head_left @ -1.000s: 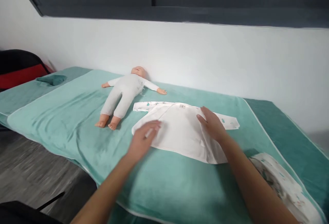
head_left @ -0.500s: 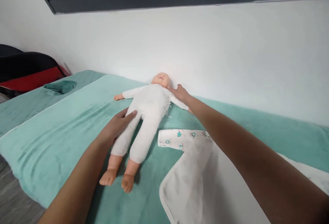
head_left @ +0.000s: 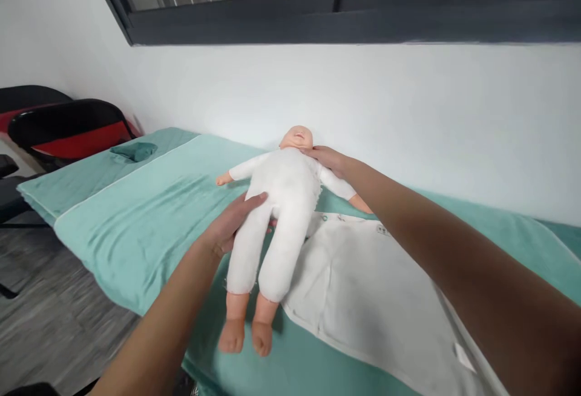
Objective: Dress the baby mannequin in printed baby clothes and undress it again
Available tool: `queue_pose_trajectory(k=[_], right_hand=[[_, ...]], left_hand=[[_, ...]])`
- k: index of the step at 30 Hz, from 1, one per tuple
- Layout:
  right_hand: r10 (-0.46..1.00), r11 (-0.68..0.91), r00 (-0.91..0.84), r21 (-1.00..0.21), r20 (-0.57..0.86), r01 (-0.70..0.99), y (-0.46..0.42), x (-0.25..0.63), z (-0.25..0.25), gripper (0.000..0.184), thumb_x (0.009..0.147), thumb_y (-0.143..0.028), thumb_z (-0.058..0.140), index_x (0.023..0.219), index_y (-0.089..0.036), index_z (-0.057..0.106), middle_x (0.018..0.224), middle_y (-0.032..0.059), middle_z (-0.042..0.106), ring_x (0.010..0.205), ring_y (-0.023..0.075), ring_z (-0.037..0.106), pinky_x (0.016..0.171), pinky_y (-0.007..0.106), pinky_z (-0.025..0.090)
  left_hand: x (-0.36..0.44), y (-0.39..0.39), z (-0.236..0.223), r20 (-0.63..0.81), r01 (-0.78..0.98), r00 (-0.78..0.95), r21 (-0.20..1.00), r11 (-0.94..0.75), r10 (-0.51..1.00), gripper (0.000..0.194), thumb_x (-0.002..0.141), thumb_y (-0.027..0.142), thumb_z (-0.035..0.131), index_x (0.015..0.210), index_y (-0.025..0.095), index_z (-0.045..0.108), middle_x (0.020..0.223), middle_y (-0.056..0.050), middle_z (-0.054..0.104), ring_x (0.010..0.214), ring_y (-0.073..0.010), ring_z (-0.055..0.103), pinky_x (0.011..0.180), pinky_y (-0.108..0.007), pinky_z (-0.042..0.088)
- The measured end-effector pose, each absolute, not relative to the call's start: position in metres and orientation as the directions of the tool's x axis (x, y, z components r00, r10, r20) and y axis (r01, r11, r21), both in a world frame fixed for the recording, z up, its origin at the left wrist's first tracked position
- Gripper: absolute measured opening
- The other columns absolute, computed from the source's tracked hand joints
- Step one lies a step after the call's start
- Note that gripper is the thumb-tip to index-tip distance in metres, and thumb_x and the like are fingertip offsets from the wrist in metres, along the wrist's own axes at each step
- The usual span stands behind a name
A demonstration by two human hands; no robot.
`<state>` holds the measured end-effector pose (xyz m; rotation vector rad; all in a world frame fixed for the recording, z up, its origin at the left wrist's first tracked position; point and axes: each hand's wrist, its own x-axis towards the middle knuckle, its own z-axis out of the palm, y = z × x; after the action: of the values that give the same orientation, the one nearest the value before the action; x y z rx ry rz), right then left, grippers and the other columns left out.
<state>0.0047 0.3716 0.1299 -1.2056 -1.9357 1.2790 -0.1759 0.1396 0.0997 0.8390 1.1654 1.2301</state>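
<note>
A baby doll (head_left: 290,181) with a white cloth body and plastic head, hands and feet lies on its back, head toward the wall. My left hand (head_left: 238,220) grips it at the hip; the thumb lies on top and fingertips show between the legs. At the doll's neck and shoulder is my right hand (head_left: 329,158), its fingers reaching under the head and partly hidden. White baby clothing (head_left: 358,287) with a small print on its sleeve lies spread out to the right, partly under the doll's side and below my right forearm.
A green cover (head_left: 149,220) lies over the bed or table, which meets a white wall (head_left: 454,111). Black and red chairs (head_left: 77,129) stand at the left end. A dark-framed window (head_left: 318,20) is above. Grey floor (head_left: 59,305) shows at lower left.
The doll has come up slightly and shifted right, toward the clothing, with both my hands on it. My right fingers have slid under its neck. The camera view has tilted up.
</note>
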Motion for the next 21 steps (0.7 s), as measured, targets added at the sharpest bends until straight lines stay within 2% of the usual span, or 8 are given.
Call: queue_pose_trajectory(k=[3, 7, 11, 14, 18, 21], right_hand=[[0.848, 0.138, -0.521, -0.912, -0.093, 0.386, 0.341, 0.057, 0.157, 0.058, 0.080, -0.060, 0.075, 0.118, -0.016, 0.072, 0.118, 0.0155, 0.076, 0.107, 0.0315, 0.071, 0.091, 0.040, 0.057], [0.860, 0.138, -0.497, -0.884, -0.117, 0.447, 0.303, 0.133, 0.177, 0.062, 0.078, -0.063, 0.074, 0.121, -0.018, 0.070, 0.121, 0.0145, 0.075, 0.104, 0.0316, 0.072, 0.089, 0.041, 0.058], [0.903, 0.181, -0.422, -0.815, -0.084, 0.551, 0.264, 0.201, 0.164, 0.069, 0.076, -0.069, 0.073, 0.119, -0.015, 0.072, 0.118, 0.0187, 0.076, 0.103, 0.0344, 0.072, 0.088, 0.042, 0.059], [0.920, 0.165, -0.383, -0.806, -0.082, 0.568, 0.240, 0.233, 0.138, 0.072, 0.080, -0.069, 0.068, 0.127, -0.015, 0.068, 0.125, 0.0179, 0.073, 0.109, 0.0338, 0.071, 0.091, 0.042, 0.058], [0.934, 0.147, -0.349, -0.802, -0.082, 0.579, 0.222, 0.247, 0.110, 0.074, 0.085, -0.067, 0.063, 0.141, -0.017, 0.058, 0.139, 0.0153, 0.066, 0.121, 0.0321, 0.067, 0.100, 0.041, 0.054], [0.958, 0.169, -0.282, -0.701, -0.048, 0.693, 0.213, 0.249, 0.107, 0.082, 0.089, -0.073, 0.052, 0.148, -0.016, 0.048, 0.141, 0.0183, 0.063, 0.122, 0.0352, 0.065, 0.098, 0.045, 0.052]], left_hand=[[-0.125, 0.112, 0.111, -0.170, -0.282, -0.009, 0.946, 0.160, 0.985, 0.063, 0.087, 0.049, 0.069, 0.139, 0.017, 0.052, 0.114, -0.014, 0.076, 0.085, -0.0303, 0.075, 0.081, -0.048, 0.062], [-0.056, 0.084, 0.109, -0.163, -0.321, 0.073, 0.930, 0.178, 0.984, 0.067, 0.085, 0.053, 0.070, 0.141, 0.021, 0.050, 0.115, -0.012, 0.076, 0.088, -0.0317, 0.076, 0.077, -0.046, 0.064], [-0.001, 0.061, 0.084, -0.050, -0.224, 0.137, 0.971, 0.080, 0.989, 0.064, 0.089, 0.060, 0.061, 0.140, 0.022, 0.052, 0.112, -0.015, 0.076, 0.083, -0.0315, 0.077, 0.069, -0.044, 0.065], [0.025, 0.051, 0.060, 0.055, -0.104, 0.189, 0.994, -0.035, 0.980, 0.066, 0.089, 0.066, 0.055, 0.138, 0.022, 0.054, 0.104, -0.018, 0.077, 0.080, -0.0318, 0.077, 0.065, -0.044, 0.065], [0.041, 0.048, 0.039, -0.023, -0.112, 0.142, 0.993, 0.039, 0.990, 0.065, 0.088, 0.069, 0.054, 0.135, 0.025, 0.055, 0.101, -0.015, 0.079, 0.081, -0.0322, 0.078, 0.068, -0.047, 0.065], [0.045, 0.045, 0.036, -0.131, -0.174, 0.075, 0.974, 0.143, 0.989, 0.063, 0.088, 0.069, 0.054, 0.133, 0.026, 0.054, 0.103, -0.011, 0.079, 0.088, -0.0322, 0.078, 0.070, -0.044, 0.064]])
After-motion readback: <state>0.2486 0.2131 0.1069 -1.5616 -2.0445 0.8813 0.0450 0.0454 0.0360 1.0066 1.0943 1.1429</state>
